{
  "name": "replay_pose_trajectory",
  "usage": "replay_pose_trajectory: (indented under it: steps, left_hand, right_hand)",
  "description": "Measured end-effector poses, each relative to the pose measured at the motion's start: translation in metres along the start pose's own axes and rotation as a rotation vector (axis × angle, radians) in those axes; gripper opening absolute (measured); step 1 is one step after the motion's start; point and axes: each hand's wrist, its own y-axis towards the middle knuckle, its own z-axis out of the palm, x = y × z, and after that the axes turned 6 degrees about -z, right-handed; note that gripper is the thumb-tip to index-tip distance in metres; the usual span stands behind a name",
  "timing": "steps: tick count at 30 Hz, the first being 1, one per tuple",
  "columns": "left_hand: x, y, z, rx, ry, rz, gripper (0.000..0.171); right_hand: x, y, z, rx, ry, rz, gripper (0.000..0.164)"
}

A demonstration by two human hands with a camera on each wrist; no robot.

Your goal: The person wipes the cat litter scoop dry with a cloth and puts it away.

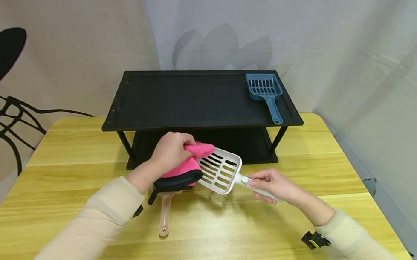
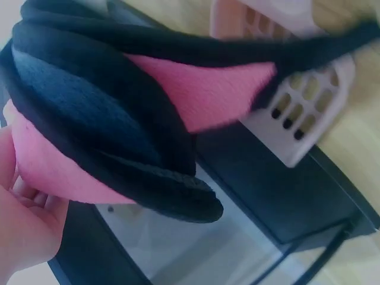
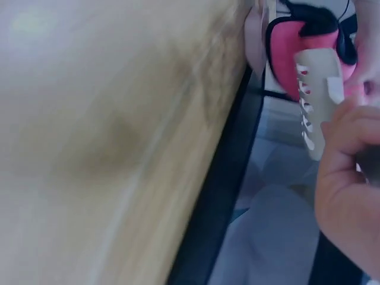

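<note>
Fingers of the left hand (image 1: 170,150) pinch a pink cloth (image 1: 201,149) at the white scoop (image 1: 238,179), which the right hand (image 1: 274,184) grips above the table (image 1: 245,246), and we judge wiping underway, blue scoop (image 1: 268,97) perhaps done, pink scoop (image 1: 165,216) perhaps left.

Head view bright, fairly sharp; soft glare on the desk (image 1: 222,248) in front of the black shelf (image 1: 185,96), faint shadows nearer it. Wrist views hazy, blue-tinted; left's black strap (image 2: 323,52) blurred, right's desk soft.

Pale, creased cloth backdrop (image 1: 218,13) — black leaf prints (image 1: 5,56) at left — behind a wood-grained table (image 1: 222,252).
</note>
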Motion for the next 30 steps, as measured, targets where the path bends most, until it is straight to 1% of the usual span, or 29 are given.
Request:
replay_pose_trajectory:
  steps: [3, 7, 9, 12, 15, 17, 20, 23, 26, 30]
  left_hand:
    - [0.006, -0.004, -0.007, 0.004, -0.041, -0.024, 0.005]
    - [0.007, -0.009, -0.009, 0.062, -0.128, -0.067, 0.003]
    - [0.005, -0.011, -0.007, 0.093, -0.172, -0.082, 0.004]
    - [-0.003, -0.013, -0.002, 0.120, -0.215, -0.084, 0.005]
    - [-0.012, -0.013, 0.004, 0.122, -0.229, -0.088, 0.006]
    - [-0.015, -0.013, 0.007, 0.104, -0.226, -0.096, 0.006]
    - [-0.015, -0.011, 0.009, 0.051, -0.227, -0.114, 0.008]
    - [-0.012, -0.009, 0.008, 0.001, -0.231, -0.114, 0.011]
    - [-0.006, -0.008, 0.006, -0.011, -0.232, -0.120, 0.013]
    - [0.002, -0.008, 0.003, -0.014, -0.232, -0.151, 0.013]
  right_hand:
    - [-0.009, -0.003, -0.007, 0.008, 0.104, -0.001, 0.032]
    - [-0.016, -0.003, -0.009, 0.028, 0.266, 0.009, 0.023]
    - [-0.016, -0.002, -0.008, 0.042, 0.370, 0.020, 0.024]
    - [-0.014, 0.002, -0.002, 0.070, 0.549, 0.047, 0.026]
    - [-0.009, 0.007, 0.004, 0.104, 0.712, 0.075, 0.030]
    - [-0.005, 0.010, 0.008, 0.120, 0.768, 0.077, 0.032]
    - [-0.002, 0.012, 0.010, 0.130, 0.788, 0.068, 0.035]
    - [0.001, 0.011, 0.011, 0.126, 0.756, 0.061, 0.034]
    - [0.001, 0.009, 0.011, 0.114, 0.712, 0.061, 0.033]
    - [-0.001, 0.005, 0.010, 0.112, 0.654, 0.055, 0.030]
